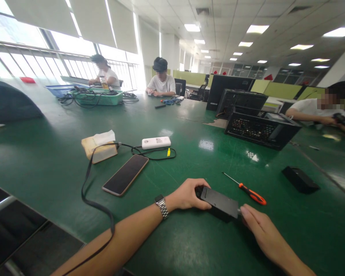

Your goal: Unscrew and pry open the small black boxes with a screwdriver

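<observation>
A flat black box (pixel 220 202) lies on the green table (pixel 189 245) in front of me. My left hand (pixel 189 194), with a metal watch on its wrist, is closed round the box's left end. My right hand (pixel 254 224) touches the box's right end with its fingertips; the fingers lie together. An orange-handled screwdriver (pixel 248 191) lies on the table just behind the box, tip pointing left and away.
A phone (pixel 125 174) lies face up to the left, beside a white power bank (pixel 156 142), a black cable (pixel 97 184) and a tissue pack (pixel 100 145). A small black block (pixel 300 179) lies at right. An open computer case (pixel 261 128) stands beyond. Other people sit at the far and right sides.
</observation>
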Motion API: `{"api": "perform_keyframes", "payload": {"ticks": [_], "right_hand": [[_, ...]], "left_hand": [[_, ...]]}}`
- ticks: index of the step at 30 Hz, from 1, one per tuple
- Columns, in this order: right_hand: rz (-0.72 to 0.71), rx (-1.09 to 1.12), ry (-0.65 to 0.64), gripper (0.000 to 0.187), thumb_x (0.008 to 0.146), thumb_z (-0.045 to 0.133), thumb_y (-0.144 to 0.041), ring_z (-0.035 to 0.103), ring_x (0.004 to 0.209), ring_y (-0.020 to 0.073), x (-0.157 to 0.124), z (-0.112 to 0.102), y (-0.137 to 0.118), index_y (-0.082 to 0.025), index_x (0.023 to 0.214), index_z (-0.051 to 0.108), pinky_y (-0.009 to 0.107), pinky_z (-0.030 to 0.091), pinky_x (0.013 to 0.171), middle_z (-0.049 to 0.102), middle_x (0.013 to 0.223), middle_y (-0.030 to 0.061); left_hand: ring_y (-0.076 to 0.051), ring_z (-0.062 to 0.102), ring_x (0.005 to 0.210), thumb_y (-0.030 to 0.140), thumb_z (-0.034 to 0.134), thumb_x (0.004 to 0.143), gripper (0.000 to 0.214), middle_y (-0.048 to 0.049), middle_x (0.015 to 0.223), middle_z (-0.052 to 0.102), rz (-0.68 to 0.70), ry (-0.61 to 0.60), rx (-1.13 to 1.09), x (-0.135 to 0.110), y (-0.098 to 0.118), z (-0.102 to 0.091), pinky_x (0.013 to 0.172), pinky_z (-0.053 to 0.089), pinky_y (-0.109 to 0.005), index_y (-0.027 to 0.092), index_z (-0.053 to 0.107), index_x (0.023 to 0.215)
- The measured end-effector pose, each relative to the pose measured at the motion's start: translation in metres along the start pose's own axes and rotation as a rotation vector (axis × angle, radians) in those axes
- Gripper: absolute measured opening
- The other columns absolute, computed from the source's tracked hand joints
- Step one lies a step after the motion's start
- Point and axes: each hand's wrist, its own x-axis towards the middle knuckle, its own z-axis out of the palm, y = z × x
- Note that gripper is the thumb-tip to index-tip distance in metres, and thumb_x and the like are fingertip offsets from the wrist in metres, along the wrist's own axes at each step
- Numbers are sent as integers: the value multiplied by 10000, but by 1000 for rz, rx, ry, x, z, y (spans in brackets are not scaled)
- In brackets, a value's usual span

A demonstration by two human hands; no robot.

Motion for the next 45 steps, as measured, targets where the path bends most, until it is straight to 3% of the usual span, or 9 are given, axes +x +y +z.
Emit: {"api": "perform_keyframes", "payload": {"ticks": [8,16,21,26,31,38,45], "right_hand": [[-3,79,1,470,943,279,-557,343,569,125,6,2,7,-213,638,374,263,272,568,318,616,-47],[187,224,-99,503,900,301,-623,246,526,112,5,-5,5,-219,603,334,262,227,517,249,572,-59],[137,89,-37,522,903,261,-636,306,549,122,3,3,8,-216,602,335,261,250,545,287,581,-46],[48,-43,47,517,912,250,-625,392,596,143,3,11,9,-214,633,393,259,287,593,419,613,-20],[92,83,-33,602,864,214,-716,329,553,127,4,7,5,-213,565,350,256,281,561,346,557,-30],[246,238,-148,622,770,311,-782,231,494,104,4,-5,2,-218,507,330,257,237,488,270,508,-46],[246,217,-54,616,736,367,-791,279,511,116,3,1,4,-218,512,339,258,285,506,275,518,-39]], "left_hand": [[-143,516,777,228,780,628,411,18,871,563,24,-14,2,-1,1,-1,692,405,-221,162,593,988],[-137,509,758,224,793,610,413,15,860,562,-11,-11,-29,-1,0,-2,671,406,-221,155,598,967],[-124,495,719,184,790,581,421,27,820,556,-34,13,-45,-1,-1,0,618,381,-201,153,596,954],[-120,491,703,161,774,574,404,29,801,555,-34,41,-32,-2,-2,1,603,376,-197,149,598,937],[-116,489,691,166,780,569,419,29,797,558,-53,16,-67,-2,-1,1,595,377,-193,148,595,945],[-123,501,709,225,811,561,441,24,814,568,-55,-3,-66,-3,-1,0,612,387,-198,151,610,947],[-121,491,715,216,814,562,434,26,824,563,-60,11,-46,-3,0,-1,612,377,-196,156,608,939]]}}
